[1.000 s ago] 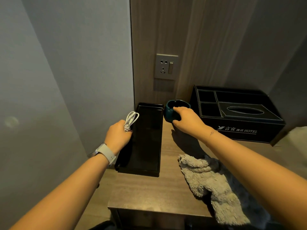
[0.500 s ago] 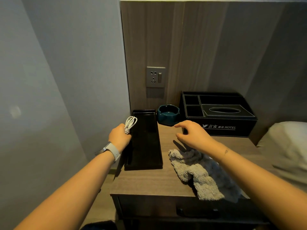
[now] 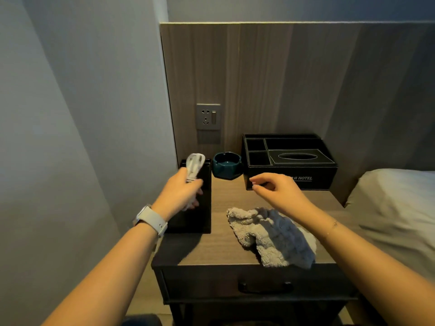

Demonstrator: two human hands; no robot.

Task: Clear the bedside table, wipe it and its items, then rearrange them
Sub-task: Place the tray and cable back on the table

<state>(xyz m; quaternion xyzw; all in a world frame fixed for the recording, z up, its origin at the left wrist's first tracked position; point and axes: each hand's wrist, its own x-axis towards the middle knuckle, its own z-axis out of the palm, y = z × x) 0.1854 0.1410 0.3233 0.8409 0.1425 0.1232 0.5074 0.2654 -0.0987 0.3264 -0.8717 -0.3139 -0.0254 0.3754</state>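
Observation:
On the wooden bedside table [image 3: 221, 250] a black tray [image 3: 204, 208] lies along the left edge. A dark teal ashtray [image 3: 226, 165] stands at the back, and a black hotel tissue box [image 3: 289, 161] sits to its right. A crumpled grey cloth [image 3: 273, 234] lies at the front right. My left hand [image 3: 181, 191] hovers over the tray, closed around a coiled white cable [image 3: 195, 166]. My right hand [image 3: 280, 191] hangs above the table in front of the tissue box, fingers loosely curled and holding nothing.
A wall socket [image 3: 208, 116] is set in the wooden panel behind the table. A grey wall [image 3: 82, 137] runs close along the left. A pillow [image 3: 397, 205] on the bed adjoins the table's right side. A drawer handle [image 3: 266, 286] shows below the tabletop.
My right hand let go of the ashtray and drew back toward me. My left hand moved rightward over the tray with the cable. The camera pulled back and up.

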